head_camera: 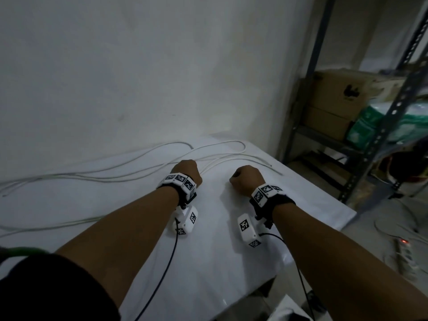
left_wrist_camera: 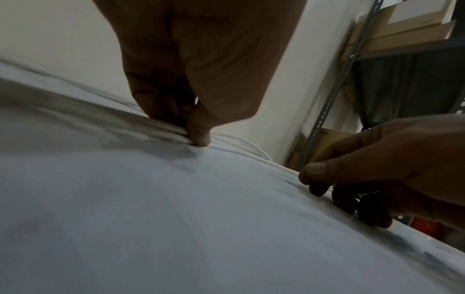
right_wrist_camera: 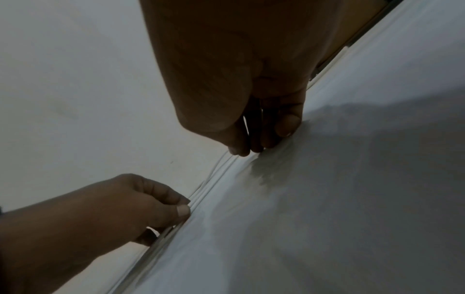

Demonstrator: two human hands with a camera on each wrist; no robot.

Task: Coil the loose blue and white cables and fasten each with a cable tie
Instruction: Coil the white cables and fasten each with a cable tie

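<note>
Long white cable (head_camera: 74,176) lies in loose loops across the back of the white table (head_camera: 208,262). My left hand (head_camera: 185,172) is curled over a bundle of its strands, and the left wrist view shows thumb and fingers pinching the cable (left_wrist_camera: 251,147) against the cloth. About a hand's width to the right, my right hand (head_camera: 245,179) is curled too. In the right wrist view its fingertips (right_wrist_camera: 236,149) meet the same strands (right_wrist_camera: 214,179), which run on to the left hand (right_wrist_camera: 176,206). No blue cable is in view.
A plain wall (head_camera: 139,66) stands right behind the table. A metal shelf rack (head_camera: 379,126) with cardboard boxes (head_camera: 335,93) stands to the right. The table's right edge (head_camera: 324,200) drops to the floor, where a power strip (head_camera: 405,256) lies.
</note>
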